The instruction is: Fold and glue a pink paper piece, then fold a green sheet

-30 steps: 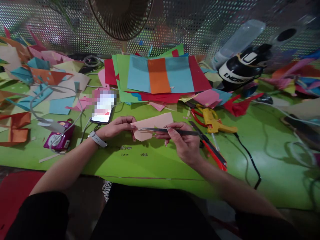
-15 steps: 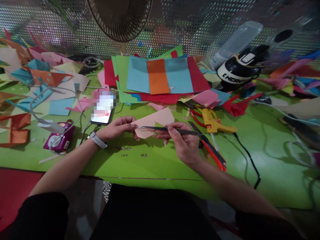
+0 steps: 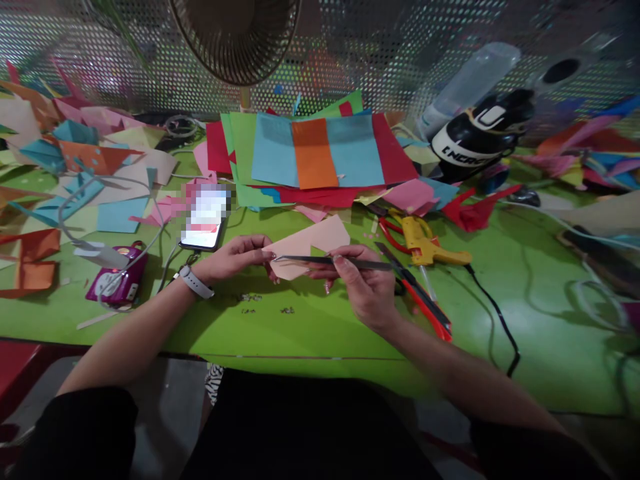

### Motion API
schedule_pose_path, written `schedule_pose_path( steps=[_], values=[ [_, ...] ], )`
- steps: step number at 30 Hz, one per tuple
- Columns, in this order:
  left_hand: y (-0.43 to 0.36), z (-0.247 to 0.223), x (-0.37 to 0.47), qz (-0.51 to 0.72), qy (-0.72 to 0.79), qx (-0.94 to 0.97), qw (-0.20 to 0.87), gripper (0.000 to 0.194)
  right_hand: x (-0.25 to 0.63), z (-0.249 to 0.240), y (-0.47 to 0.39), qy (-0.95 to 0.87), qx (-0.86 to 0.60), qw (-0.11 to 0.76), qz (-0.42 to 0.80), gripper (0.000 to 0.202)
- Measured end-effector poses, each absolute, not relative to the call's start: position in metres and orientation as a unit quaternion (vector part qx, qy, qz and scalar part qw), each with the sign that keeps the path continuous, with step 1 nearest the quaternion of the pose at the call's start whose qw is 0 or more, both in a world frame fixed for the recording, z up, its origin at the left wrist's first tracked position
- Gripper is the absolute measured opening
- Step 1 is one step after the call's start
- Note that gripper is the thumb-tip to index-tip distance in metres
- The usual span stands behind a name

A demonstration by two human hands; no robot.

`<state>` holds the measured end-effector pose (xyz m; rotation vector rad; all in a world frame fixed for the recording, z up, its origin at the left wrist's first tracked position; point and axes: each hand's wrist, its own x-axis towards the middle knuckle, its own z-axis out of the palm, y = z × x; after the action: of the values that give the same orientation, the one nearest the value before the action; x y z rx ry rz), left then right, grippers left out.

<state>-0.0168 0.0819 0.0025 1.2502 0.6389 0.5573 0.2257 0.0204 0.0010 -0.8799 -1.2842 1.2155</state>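
My left hand (image 3: 243, 259) pinches the left end of a folded pale pink paper (image 3: 320, 237). Dark tweezers (image 3: 370, 265) are in my right hand (image 3: 363, 283), its fingers closed round them. The tweezers lie level in front of the paper, and their thin tip reaches my left thumb and fingertip. Whether something tiny sits at the tip is too small to tell. Below the hands, several tiny dark pieces (image 3: 249, 297) lie in small groups on the green table (image 3: 310, 337).
Right of my right hand are a yellow glue gun (image 3: 425, 243) and a red cutter (image 3: 425, 307). A phone (image 3: 204, 217) and a purple box (image 3: 117, 277) lie left. Behind stand stacked coloured papers (image 3: 315, 153), a black bottle (image 3: 480, 137) and a fan (image 3: 237, 33).
Both hands keep nearly the same pose and grip. The view has shifted very slightly.
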Motion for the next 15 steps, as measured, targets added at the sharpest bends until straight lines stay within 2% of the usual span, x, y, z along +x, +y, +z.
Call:
schedule_pose_path(
  steps=[15],
  values=[
    [0.082, 0.0019, -0.0168, 0.248, 0.288, 0.57, 0.728, 0.021, 0.2267, 0.0006, 0.0222, -0.529, -0.404, 0.531, 0.524, 0.023]
  ],
)
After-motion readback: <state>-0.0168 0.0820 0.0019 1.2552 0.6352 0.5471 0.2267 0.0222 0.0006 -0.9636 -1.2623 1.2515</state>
